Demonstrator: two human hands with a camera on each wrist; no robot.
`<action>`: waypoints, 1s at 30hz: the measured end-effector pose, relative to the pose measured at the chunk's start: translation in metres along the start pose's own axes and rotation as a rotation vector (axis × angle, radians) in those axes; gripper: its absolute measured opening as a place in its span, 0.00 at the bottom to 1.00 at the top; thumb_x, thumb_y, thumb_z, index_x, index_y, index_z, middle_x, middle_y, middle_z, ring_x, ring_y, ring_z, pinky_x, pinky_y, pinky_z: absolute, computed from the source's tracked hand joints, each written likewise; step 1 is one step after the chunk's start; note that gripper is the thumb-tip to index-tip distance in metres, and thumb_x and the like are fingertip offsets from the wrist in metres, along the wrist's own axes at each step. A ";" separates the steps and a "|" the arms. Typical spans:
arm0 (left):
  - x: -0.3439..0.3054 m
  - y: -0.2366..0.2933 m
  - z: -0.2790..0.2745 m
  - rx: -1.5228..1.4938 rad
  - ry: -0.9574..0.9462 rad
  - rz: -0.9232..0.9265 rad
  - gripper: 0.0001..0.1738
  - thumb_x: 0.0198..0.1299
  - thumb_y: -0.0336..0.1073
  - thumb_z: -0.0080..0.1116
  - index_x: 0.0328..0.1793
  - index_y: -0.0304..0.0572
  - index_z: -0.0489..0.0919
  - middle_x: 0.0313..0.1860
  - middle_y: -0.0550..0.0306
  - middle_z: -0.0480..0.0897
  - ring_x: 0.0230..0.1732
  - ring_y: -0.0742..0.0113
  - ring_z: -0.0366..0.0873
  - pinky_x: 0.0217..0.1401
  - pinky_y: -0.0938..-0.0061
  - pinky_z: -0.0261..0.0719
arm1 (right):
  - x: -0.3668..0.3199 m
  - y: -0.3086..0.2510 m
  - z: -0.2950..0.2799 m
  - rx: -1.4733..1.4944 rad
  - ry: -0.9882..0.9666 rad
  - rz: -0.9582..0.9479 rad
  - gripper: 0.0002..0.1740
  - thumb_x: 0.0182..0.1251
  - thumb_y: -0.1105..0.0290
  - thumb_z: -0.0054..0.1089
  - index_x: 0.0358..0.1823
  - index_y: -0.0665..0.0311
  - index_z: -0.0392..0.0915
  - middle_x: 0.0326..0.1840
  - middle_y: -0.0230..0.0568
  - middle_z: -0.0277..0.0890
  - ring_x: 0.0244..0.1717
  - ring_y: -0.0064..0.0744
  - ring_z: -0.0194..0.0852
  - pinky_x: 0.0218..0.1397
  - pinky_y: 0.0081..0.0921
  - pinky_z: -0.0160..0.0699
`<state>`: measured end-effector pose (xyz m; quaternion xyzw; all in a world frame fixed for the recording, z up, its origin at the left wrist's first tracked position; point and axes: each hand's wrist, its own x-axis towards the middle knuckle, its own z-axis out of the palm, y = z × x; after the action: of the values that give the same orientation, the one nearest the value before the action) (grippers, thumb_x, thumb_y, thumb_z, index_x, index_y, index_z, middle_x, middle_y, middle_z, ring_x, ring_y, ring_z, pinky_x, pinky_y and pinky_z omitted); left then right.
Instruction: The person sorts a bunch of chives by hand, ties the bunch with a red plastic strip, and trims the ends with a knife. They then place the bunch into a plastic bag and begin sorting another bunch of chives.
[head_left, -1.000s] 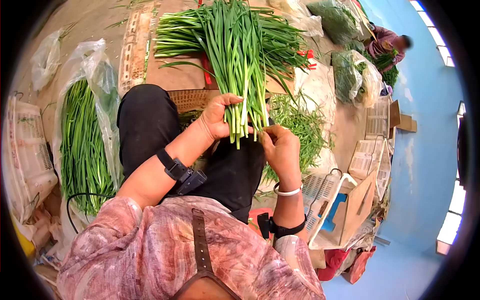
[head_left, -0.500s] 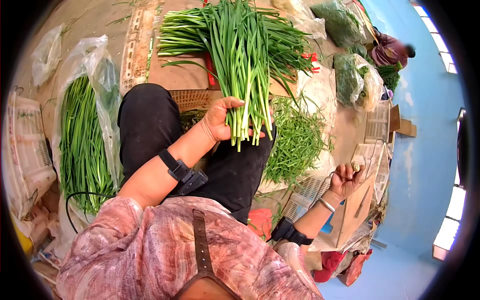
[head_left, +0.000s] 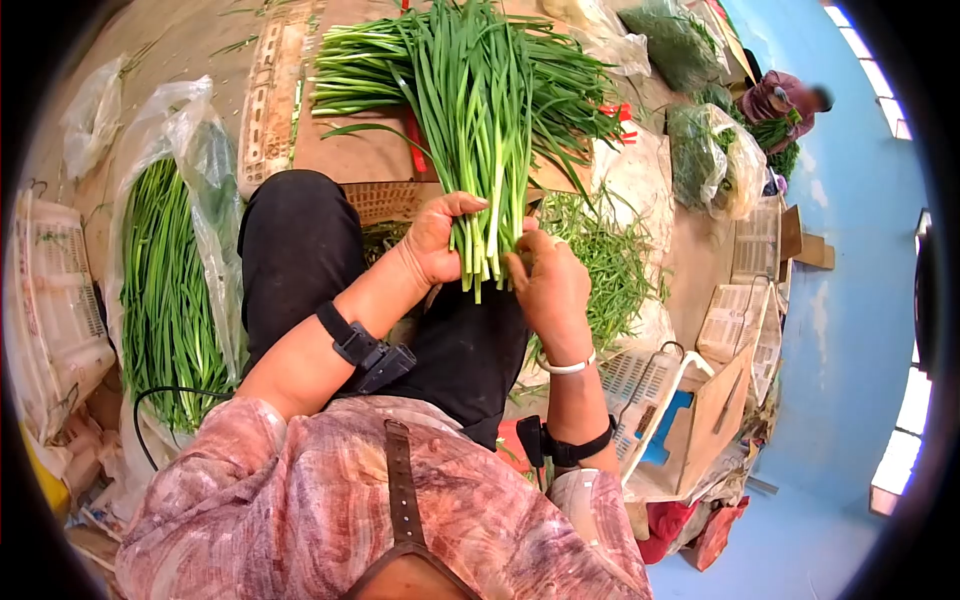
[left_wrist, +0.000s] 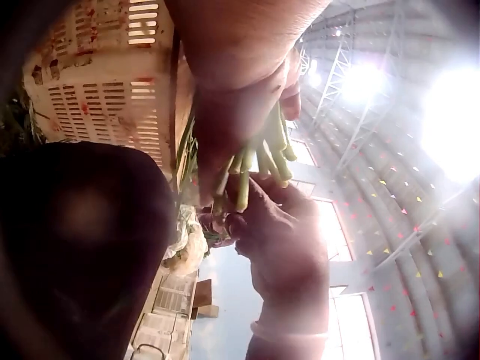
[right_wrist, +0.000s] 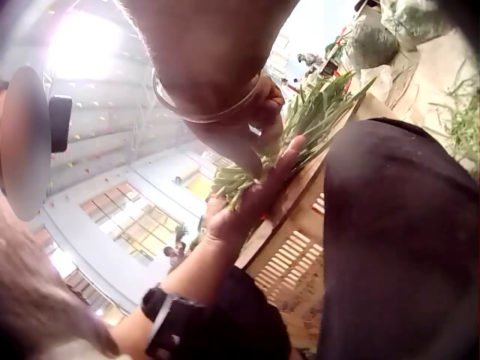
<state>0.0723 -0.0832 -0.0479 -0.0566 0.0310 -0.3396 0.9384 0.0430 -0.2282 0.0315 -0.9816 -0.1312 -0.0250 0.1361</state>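
Observation:
My left hand (head_left: 434, 240) holds a bunch of garlic chives (head_left: 470, 140), with the thumb over the pale stems and the palm beneath. The long green leaves point away from me, and the cut stem ends hang over my lap. At the right side of these ends, my right hand (head_left: 556, 285) pinches at a stem with curled fingers, partly hidden behind its own back. Stem ends (left_wrist: 279, 150) stick out past the left hand in the left wrist view. More garlic chives (head_left: 360, 60) lie across a board (head_left: 360, 150) under the leaves.
A plastic bag of garlic chives (head_left: 165, 290) lies at the left. Loose trimmings (head_left: 605, 290) are heaped at the right, near a crate (head_left: 630, 380) with a wooden panel. Filled bags (head_left: 715, 160) and another person (head_left: 785, 105) are farther off, by the blue wall.
My right hand moved from the stem ends out to the right, over the crate, then came back to the stems. The left hand stayed around the bunch.

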 end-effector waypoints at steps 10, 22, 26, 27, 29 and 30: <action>-0.004 0.001 0.002 0.054 -0.127 -0.006 0.39 0.50 0.39 0.52 0.68 0.30 0.55 0.65 0.26 0.59 0.65 0.38 0.61 0.66 0.43 0.56 | 0.005 0.013 -0.018 1.105 -0.099 0.440 0.04 0.59 0.76 0.57 0.30 0.71 0.74 0.21 0.28 0.71 0.19 0.12 0.63 0.22 0.11 0.61; 0.000 -0.001 0.003 0.040 -0.142 -0.004 0.31 0.50 0.35 0.53 0.62 0.32 0.64 0.57 0.35 0.71 0.60 0.40 0.67 0.60 0.43 0.66 | -0.054 0.039 -0.117 1.040 0.022 -0.174 0.06 0.57 0.75 0.57 0.25 0.68 0.72 0.17 0.33 0.69 0.15 0.17 0.61 0.18 0.15 0.60; 0.000 -0.002 0.004 0.031 -0.118 -0.007 0.31 0.50 0.35 0.52 0.62 0.28 0.64 0.57 0.36 0.71 0.60 0.42 0.69 0.60 0.46 0.67 | -0.062 0.151 -0.129 1.276 0.635 0.294 0.07 0.61 0.73 0.56 0.27 0.65 0.69 0.18 0.33 0.68 0.15 0.17 0.60 0.17 0.11 0.57; 0.000 -0.001 0.001 0.026 -0.125 -0.001 0.34 0.50 0.35 0.52 0.64 0.30 0.61 0.60 0.33 0.67 0.63 0.38 0.63 0.62 0.44 0.64 | -0.067 0.177 -0.121 1.125 0.787 0.442 0.07 0.62 0.73 0.55 0.27 0.65 0.70 0.19 0.34 0.68 0.15 0.16 0.59 0.16 0.11 0.57; 0.000 -0.001 -0.004 0.023 -0.126 0.013 0.36 0.50 0.35 0.52 0.67 0.31 0.58 0.63 0.29 0.63 0.66 0.35 0.58 0.64 0.43 0.61 | -0.084 0.235 -0.097 0.700 0.929 0.657 0.05 0.61 0.72 0.56 0.33 0.67 0.74 0.24 0.39 0.74 0.18 0.22 0.66 0.20 0.16 0.65; 0.000 0.000 -0.005 0.013 -0.112 0.000 0.36 0.50 0.35 0.52 0.66 0.30 0.59 0.63 0.30 0.63 0.66 0.36 0.59 0.64 0.45 0.62 | -0.083 0.234 -0.090 0.705 0.926 0.656 0.05 0.61 0.72 0.56 0.33 0.67 0.74 0.24 0.39 0.74 0.18 0.22 0.66 0.20 0.16 0.65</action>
<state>0.0715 -0.0835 -0.0526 -0.0694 -0.0240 -0.3360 0.9390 0.0234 -0.4906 0.0501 -0.7554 0.2456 -0.3567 0.4917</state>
